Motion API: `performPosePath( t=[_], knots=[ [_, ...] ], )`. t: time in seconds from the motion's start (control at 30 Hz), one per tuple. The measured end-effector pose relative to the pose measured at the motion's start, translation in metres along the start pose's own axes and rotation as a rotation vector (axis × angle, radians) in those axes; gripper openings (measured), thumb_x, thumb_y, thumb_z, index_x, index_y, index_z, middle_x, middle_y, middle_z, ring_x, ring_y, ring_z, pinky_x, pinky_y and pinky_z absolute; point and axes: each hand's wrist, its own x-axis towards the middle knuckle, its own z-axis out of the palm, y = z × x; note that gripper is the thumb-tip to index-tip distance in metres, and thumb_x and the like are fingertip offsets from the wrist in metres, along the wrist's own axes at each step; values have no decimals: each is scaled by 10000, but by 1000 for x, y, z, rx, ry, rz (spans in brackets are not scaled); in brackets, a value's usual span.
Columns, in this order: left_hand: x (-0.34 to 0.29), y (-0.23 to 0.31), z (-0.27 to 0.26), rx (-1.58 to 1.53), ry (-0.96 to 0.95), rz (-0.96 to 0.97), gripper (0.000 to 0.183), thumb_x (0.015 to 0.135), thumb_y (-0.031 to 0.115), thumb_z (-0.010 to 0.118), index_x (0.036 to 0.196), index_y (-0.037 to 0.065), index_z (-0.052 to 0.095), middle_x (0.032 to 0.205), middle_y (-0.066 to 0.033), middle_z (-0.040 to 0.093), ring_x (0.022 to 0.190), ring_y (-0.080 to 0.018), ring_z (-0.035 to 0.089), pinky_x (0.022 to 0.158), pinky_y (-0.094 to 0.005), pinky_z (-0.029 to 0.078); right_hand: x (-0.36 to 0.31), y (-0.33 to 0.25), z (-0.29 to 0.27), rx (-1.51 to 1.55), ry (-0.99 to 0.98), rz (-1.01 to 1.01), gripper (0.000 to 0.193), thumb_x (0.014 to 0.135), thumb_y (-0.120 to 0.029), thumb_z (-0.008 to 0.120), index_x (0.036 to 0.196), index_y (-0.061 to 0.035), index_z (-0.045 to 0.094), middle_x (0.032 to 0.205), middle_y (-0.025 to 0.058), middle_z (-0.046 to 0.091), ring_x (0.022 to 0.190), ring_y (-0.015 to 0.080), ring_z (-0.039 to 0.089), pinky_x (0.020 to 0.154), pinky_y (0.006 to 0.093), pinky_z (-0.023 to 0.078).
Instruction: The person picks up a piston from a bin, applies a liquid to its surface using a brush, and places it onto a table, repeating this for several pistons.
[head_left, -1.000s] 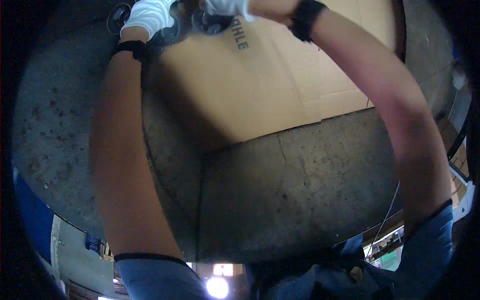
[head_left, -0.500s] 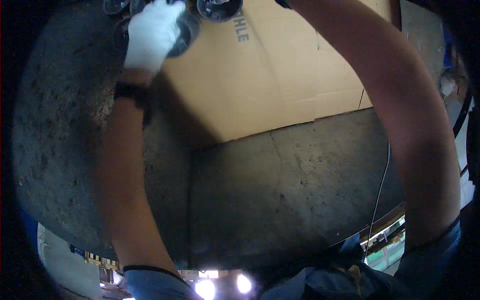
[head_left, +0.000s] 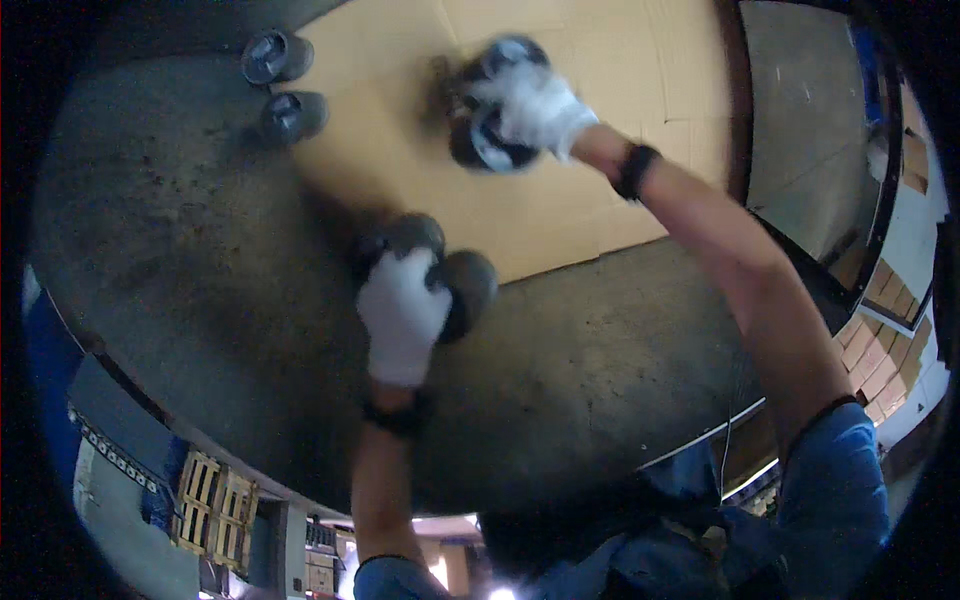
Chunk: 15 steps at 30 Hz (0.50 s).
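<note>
My left hand, in a white glove, closes around a pair of dark grey engine pistons. One left-hand piston shows above the fingers and another piston sticks out at their right. Farther off, over the cardboard, my gloved right hand grips two more pistons. Of these, the far piston and the near piston are blurred by motion. Two pistons lie on their sides at the far left, hollow ends facing left, touched by neither hand.
A sheet of brown cardboard lies on the dark, worn tabletop. Beyond its right edge is a grey panel with a dark frame. A wooden pallet stands at lower left, and stacked boxes show at the right.
My left hand has come from the piston group at the far left toward me, with two pistons in it. My right hand, formerly out of view, now shows over the cardboard. The view has shifted.
</note>
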Motion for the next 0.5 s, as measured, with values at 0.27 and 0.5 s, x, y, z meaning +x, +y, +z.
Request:
performPosePath(
  t=[0.27, 0.5],
  knots=[
    [-131, 136, -109, -176, 284, 82, 299, 638, 62, 705, 933, 104, 726, 865, -155, 669, 786, -362, 655, 703, -428, 539, -272, -19, -120, -134, 78, 208, 373, 773, -252, 674, 1144, -223, 690, 946, 210, 638, 816, 372, 645, 716, 439, 566],
    [-240, 247, -170, -181, 457, 176, 273, 648, 23, 686, 913, 73, 731, 838, -158, 682, 757, -358, 673, 690, -408, 546, -447, -64, -224, -33, 143, 423, 455, 712, -287, 712, 1166, -317, 696, 892, 162, 626, 835, 349, 635, 742, 471, 566]
  ],
)
